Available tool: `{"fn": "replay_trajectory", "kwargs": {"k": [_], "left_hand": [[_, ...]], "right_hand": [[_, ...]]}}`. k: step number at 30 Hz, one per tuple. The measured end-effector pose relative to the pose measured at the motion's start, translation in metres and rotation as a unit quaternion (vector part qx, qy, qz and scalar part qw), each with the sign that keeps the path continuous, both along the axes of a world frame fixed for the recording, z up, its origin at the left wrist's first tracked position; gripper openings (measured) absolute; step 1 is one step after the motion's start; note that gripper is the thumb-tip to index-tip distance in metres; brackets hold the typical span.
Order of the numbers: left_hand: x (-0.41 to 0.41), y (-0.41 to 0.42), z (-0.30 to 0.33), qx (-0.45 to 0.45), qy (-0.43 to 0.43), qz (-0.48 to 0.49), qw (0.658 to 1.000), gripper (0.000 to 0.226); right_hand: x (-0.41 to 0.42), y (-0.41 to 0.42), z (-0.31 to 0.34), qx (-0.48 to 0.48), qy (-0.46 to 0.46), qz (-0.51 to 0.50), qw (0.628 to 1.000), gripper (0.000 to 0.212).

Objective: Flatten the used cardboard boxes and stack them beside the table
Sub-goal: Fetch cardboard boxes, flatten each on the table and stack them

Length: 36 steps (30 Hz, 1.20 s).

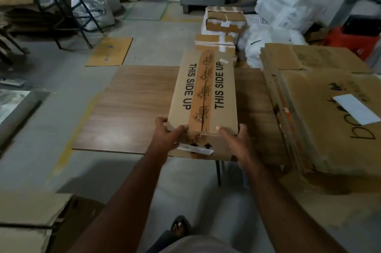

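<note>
Long brown box [203,96] on the wooden table [132,108], left hand [168,136] and right hand [237,143] both grasping its near end, flat cardboard pile [321,108] beside it

Head view. A long cardboard box [203,106], still assembled and sealed with printed brown tape, lies lengthwise on the wooden table [132,108]; "THIS SIDE UP" runs along both sides of the tape. The left hand [168,136] holds the box's near left corner, thumb on the top face; the right hand [237,141] holds the near right corner in a similar grip. A stack of flattened boxes [321,108] occupies the right side of the table, its top sheet bearing a white label. Beyond the table's far edge stand taped parcels [224,20] and white sacks [284,7]. A flat cardboard sheet [110,51] lies on the floor at far left.
</note>
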State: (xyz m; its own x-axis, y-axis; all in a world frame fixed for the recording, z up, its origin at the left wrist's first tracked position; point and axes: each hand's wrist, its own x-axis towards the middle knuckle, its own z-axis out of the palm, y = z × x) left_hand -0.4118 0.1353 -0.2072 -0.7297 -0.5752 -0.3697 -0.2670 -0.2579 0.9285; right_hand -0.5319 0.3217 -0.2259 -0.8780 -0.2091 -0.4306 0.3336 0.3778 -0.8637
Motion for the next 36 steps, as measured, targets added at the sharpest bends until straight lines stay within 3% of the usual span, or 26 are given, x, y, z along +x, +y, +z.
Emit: {"fn": "replay_trajectory", "kwargs": {"k": [6, 9, 12, 14, 19, 24, 36], "left_hand": [[-0.024, -0.043, -0.024, -0.047, 0.005, -0.018, 0.999, 0.072], [-0.027, -0.06, -0.027, -0.166, -0.02, -0.058, 0.984, 0.081], [-0.032, -0.065, -0.016, -0.378, -0.054, -0.12, 0.916, 0.075], [-0.037, -0.065, -0.009, -0.471, -0.057, -0.178, 0.862, 0.073], [-0.046, -0.069, -0.008, -0.564, -0.107, -0.237, 0.783, 0.07], [-0.052, -0.072, -0.009, -0.602, -0.137, -0.264, 0.741, 0.07], [-0.056, -0.064, 0.001, -0.595, -0.164, -0.262, 0.742, 0.073]], "right_hand": [[-0.017, -0.039, -0.014, 0.047, 0.046, -0.002, 0.998, 0.08], [-0.015, -0.041, -0.013, 0.062, 0.078, -0.004, 0.995, 0.082], [-0.013, -0.045, -0.006, 0.122, 0.186, 0.018, 0.975, 0.087], [-0.013, -0.052, 0.004, 0.175, 0.266, 0.068, 0.946, 0.093], [-0.014, -0.065, 0.017, 0.304, 0.289, 0.219, 0.881, 0.111], [-0.01, -0.065, 0.014, 0.343, 0.297, 0.228, 0.861, 0.114], [-0.014, -0.07, 0.017, 0.34, 0.285, 0.227, 0.867, 0.109]]}}
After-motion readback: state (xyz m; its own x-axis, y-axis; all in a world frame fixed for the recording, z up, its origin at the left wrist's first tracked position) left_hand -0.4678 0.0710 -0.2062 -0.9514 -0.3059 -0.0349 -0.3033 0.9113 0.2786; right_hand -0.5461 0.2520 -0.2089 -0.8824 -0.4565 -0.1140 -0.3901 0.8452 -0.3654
